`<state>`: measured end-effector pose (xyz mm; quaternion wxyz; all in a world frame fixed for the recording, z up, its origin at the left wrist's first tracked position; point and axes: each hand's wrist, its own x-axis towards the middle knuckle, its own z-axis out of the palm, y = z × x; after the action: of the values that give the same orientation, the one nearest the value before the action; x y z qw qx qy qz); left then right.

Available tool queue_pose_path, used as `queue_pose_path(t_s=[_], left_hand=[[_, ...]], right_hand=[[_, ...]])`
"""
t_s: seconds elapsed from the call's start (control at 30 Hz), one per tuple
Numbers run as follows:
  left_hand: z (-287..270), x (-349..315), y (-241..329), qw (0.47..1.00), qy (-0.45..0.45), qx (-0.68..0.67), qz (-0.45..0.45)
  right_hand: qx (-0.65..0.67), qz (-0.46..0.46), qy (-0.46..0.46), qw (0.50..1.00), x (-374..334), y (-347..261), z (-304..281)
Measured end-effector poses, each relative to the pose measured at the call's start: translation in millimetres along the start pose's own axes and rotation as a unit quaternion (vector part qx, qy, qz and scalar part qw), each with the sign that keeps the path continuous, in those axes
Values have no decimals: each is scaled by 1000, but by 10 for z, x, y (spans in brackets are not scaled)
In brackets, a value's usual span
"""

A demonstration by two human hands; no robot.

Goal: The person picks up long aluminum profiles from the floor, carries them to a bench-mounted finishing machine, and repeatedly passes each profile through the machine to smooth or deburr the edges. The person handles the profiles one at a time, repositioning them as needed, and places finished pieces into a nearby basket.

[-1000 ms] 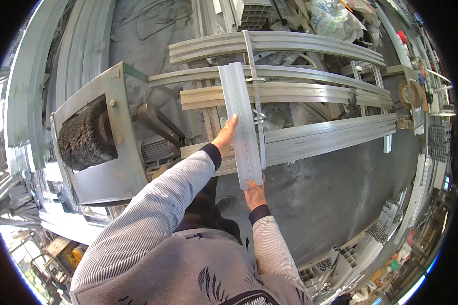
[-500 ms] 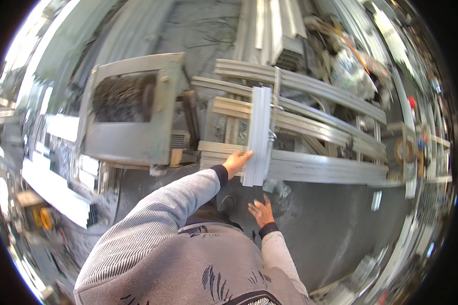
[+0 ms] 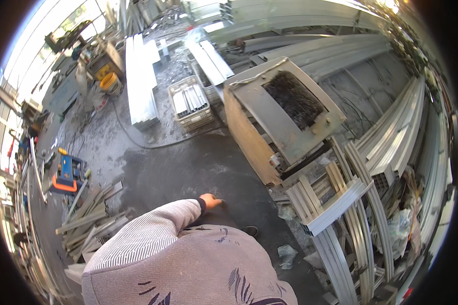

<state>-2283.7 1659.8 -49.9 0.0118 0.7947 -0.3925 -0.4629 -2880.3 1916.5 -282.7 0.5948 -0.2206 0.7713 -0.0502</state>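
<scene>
Grey floor (image 3: pixel 203 165); bright silver profile (image 3: pixel 338 207) laid beside brush machine (image 3: pixel 277 109); closure/hold of left grip (image 3: pixel 210 201) can't be told, nor right's.

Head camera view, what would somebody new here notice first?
Probably the big grey machine, right of centre towards the top, with a dark bristly brush in its opening. Next, the shiny metal bar lying across long rails at lower right. The person's left hand shows over the dark floor, below the middle.
</scene>
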Motion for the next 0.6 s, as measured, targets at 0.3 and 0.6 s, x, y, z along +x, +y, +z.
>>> queue_pose_path(t_s=[0.3, 0.6], left_hand=[[-119, -27, -1293, 999, -14, -38, 5], [-1167, -4, -2716, 979, 23, -202, -13]], right_hand=[[198, -42, 20, 979, -827, -2627, 167], [95, -95, -13, 991, -1181, -3650, 1853]])
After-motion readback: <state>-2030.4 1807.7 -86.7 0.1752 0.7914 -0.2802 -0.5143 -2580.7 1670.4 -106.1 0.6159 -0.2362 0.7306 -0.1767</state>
